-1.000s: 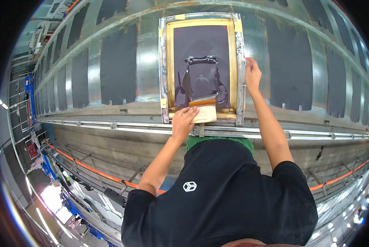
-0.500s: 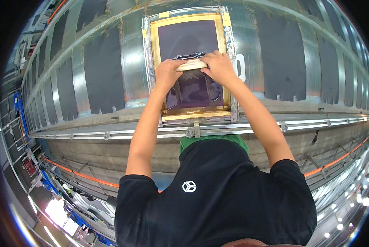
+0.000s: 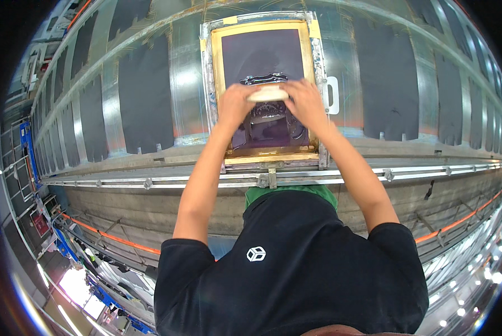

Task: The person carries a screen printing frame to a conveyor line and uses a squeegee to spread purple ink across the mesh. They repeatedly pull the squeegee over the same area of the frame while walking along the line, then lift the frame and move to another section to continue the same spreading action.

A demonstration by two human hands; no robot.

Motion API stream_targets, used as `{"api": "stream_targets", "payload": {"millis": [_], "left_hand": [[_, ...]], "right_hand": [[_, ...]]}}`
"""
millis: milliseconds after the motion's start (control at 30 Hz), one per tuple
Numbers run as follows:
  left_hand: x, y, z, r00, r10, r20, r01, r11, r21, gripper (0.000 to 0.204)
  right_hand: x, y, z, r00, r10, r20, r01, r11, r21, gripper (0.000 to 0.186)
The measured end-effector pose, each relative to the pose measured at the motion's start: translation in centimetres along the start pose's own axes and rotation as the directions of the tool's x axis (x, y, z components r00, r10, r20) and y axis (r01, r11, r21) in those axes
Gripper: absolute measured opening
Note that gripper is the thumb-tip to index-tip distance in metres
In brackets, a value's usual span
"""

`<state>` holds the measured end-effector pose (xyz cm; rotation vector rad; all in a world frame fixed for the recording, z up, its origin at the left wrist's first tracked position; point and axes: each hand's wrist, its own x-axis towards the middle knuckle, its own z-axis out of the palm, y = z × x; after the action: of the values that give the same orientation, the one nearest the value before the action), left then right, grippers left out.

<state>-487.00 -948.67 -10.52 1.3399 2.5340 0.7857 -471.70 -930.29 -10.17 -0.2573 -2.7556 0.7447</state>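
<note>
My left hand [image 3: 237, 102] and my right hand [image 3: 307, 103] are closed on the two ends of a squeegee with a pale wooden handle [image 3: 268, 93], slightly smeared by motion. The squeegee stands crosswise inside a screen printing frame [image 3: 320, 84], over its dark purple mesh [image 3: 262, 50]. Glossy dark ink [image 3: 265, 78] lies in a ridge just beyond the handle, and wet streaks show on the near side. Yellow tape [image 3: 217, 61] borders the mesh. My hands and the handle hide the blade.
Beneath the frame runs a long greenish table [image 3: 186, 84] with dark fabric panels [image 3: 144, 95] laid out on both sides. A metal rail [image 3: 206, 182] follows its near edge, where a clamp [image 3: 267, 178] meets the frame. Orange piping [image 3: 116, 239] passes lower down.
The squeegee, still in both hands, looks rocked to another tilt, and the wet streaks on its near side differ. The frame and table sit slightly farther right and lower in view.
</note>
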Motion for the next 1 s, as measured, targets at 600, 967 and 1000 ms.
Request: {"api": "stream_targets", "payload": {"millis": [600, 967, 1000], "left_hand": [[-10.1, 3.4, 2.1, 0.997, 0.033, 0.067, -0.032, 0.999, -0.022, 0.048], [-15.7, 3.7, 0.7, 1.000, 0.004, -0.024, -0.006, 0.996, -0.088, 0.062], [-16.3, 3.0, 0.1, 0.999, -0.005, -0.035, 0.002, 0.995, -0.101, 0.062]], "right_hand": [[-5.5, 14.9, 1.3, 0.708, 0.655, -0.263, -0.515, 0.735, 0.442, 0.037], [0.4, 8.2, -0.6, 0.724, 0.615, -0.314, -0.485, 0.776, 0.402, 0.023], [0.8, 6.3, -0.4, 0.715, 0.624, -0.315, -0.485, 0.768, 0.418, 0.022]]}}
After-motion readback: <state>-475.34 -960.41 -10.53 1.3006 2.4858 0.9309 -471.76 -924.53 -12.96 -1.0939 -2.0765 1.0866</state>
